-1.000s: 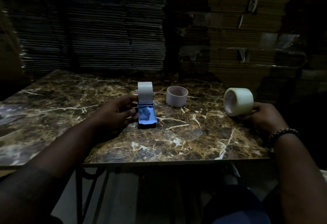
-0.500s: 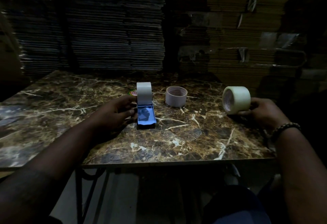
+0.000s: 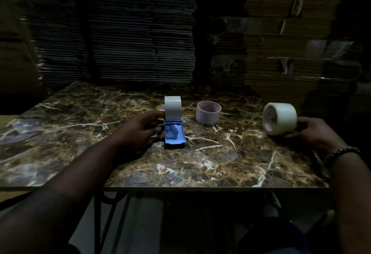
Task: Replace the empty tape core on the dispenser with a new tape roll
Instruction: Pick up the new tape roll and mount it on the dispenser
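A blue tape dispenser stands in the middle of the marble table, with a pale roll upright on its far end. My left hand grips the dispenser's left side. A bare cardboard core stands on end to its right. Near the table's right edge my right hand holds a full, whitish tape roll on its side, its hole facing left.
Tall stacks of flattened cardboard fill the space behind the table. A small round sticker lies behind the dispenser. The table's front edge runs across below my forearms, with metal legs under it.
My right hand has shifted the full tape roll slightly left and tilted it. My left hand and the dispenser have stayed in place.
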{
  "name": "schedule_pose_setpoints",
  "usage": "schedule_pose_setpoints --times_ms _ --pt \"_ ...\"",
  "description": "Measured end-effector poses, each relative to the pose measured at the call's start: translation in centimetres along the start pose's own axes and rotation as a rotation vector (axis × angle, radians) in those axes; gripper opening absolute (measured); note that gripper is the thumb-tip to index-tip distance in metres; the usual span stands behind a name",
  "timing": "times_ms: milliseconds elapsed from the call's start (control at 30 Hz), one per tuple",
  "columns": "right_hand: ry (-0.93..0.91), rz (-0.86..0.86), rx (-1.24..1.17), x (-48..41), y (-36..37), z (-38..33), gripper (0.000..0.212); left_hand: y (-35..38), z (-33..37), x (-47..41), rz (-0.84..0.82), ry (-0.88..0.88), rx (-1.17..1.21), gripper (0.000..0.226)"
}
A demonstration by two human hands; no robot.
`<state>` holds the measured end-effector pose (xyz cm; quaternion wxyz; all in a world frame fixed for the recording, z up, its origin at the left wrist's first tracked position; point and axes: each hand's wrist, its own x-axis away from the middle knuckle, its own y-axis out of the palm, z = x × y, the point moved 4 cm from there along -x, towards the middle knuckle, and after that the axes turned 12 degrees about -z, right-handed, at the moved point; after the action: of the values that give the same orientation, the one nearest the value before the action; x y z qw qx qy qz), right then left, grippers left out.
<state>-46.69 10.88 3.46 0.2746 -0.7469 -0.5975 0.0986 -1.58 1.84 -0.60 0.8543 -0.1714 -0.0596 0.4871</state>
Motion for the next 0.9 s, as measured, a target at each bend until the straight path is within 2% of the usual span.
schedule_pose_setpoints --times_ms 200,367,467,633,900 --pt "-0.056 0.015 -0.224 1.0 1.0 0.5 0.049 -0.8 -0.4 -0.4 -0.004 0.020 -0.095 0.068" --pt "-0.146 0.058 -0.321 1.7 1.5 1.0 0.055 -0.7 -0.1 -0.5 -0.027 0.041 -0.090 0.058" --pt "-0.168 0.057 -0.374 1.7 1.5 1.4 0.048 -0.6 -0.2 -0.5 -0.024 0.041 -0.067 0.056" --pt "-0.215 0.041 -0.420 1.7 1.4 1.1 0.045 -0.6 0.0 -0.5 -0.015 0.029 -0.061 0.054" --pt "-0.301 0.081 -0.325 1.4 1.2 1.5 0.048 -0.5 -0.3 -0.6 -0.012 0.015 -0.039 0.047"
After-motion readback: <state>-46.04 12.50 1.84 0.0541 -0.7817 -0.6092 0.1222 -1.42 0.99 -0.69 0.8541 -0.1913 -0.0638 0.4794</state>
